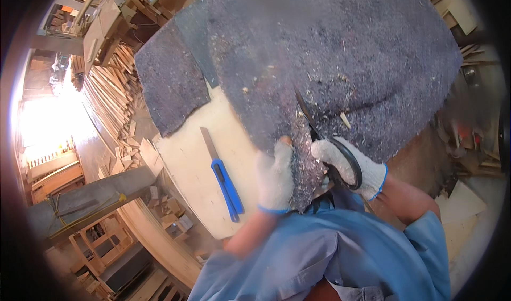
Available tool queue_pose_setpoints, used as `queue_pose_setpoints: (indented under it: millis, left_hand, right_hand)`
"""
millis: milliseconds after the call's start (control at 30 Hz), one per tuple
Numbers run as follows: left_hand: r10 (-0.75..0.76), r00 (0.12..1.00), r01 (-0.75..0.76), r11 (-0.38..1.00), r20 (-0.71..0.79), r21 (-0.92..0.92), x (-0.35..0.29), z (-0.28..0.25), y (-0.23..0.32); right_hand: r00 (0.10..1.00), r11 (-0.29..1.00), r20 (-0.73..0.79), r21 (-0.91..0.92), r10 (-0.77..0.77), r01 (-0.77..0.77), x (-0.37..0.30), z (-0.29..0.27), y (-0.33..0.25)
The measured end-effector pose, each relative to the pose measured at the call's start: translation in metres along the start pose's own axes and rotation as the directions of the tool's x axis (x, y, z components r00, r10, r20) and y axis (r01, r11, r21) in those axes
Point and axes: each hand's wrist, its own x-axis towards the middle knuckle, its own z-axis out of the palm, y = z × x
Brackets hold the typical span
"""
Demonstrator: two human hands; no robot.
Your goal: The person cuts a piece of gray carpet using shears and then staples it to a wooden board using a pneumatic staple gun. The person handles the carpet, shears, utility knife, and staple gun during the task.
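Observation:
A large sheet of grey-purple felt [340, 40], flecked with wood shavings, spreads over a pale board [202, 194]. In a white glove with a blue cuff, my right hand [346, 160] grips black-handled scissors [306, 109], whose blades lie at a cut in the felt and point away from me. My left hand [275, 176], gloved too, is closed on the felt's near strip just left of the scissors. On the bare board to its left rests a blue-handled utility knife [226, 186] with its blade out. A smaller felt piece [173, 83] lies at the far left.
Wood strips [112, 83] are heaped on the floor at the left, beyond a grey beam [90, 197] tied with yellow cord. Wooden frames [104, 242] stand at the lower left. More boards [460, 205] lie at the right. A bright opening [50, 120] is far left.

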Motion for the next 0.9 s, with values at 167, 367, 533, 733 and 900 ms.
queue_pose_setpoints:
  millis: [167,367,533,733,900]
  left_hand:
    - [-0.020,1.000,0.021,0.998,0.006,-0.054,-0.003,0.001,0.004]
    - [0.065,0.997,-0.067,0.996,-0.042,-0.058,0.002,0.002,-0.006]
    - [0.042,0.999,-0.042,0.999,-0.007,-0.021,0.002,-0.002,-0.007]
    - [0.038,0.999,-0.038,0.999,-0.028,0.018,0.002,-0.003,-0.008]
    - [-0.024,1.000,0.024,1.000,-0.010,0.013,0.001,-0.006,-0.010]
  right_hand:
    - [0.998,0.997,-0.017,-0.051,0.065,-0.065,-0.005,0.006,-0.015]
    - [0.992,0.989,0.004,-0.089,0.123,-0.122,-0.009,0.006,-0.024]
    - [0.996,0.997,0.048,0.025,-0.073,0.071,0.010,-0.007,-0.003]
    - [0.996,0.987,0.081,-0.150,-0.041,0.053,0.008,-0.001,-0.018]
    - [1.000,0.998,-0.015,0.067,-0.008,0.009,0.013,0.004,-0.012]
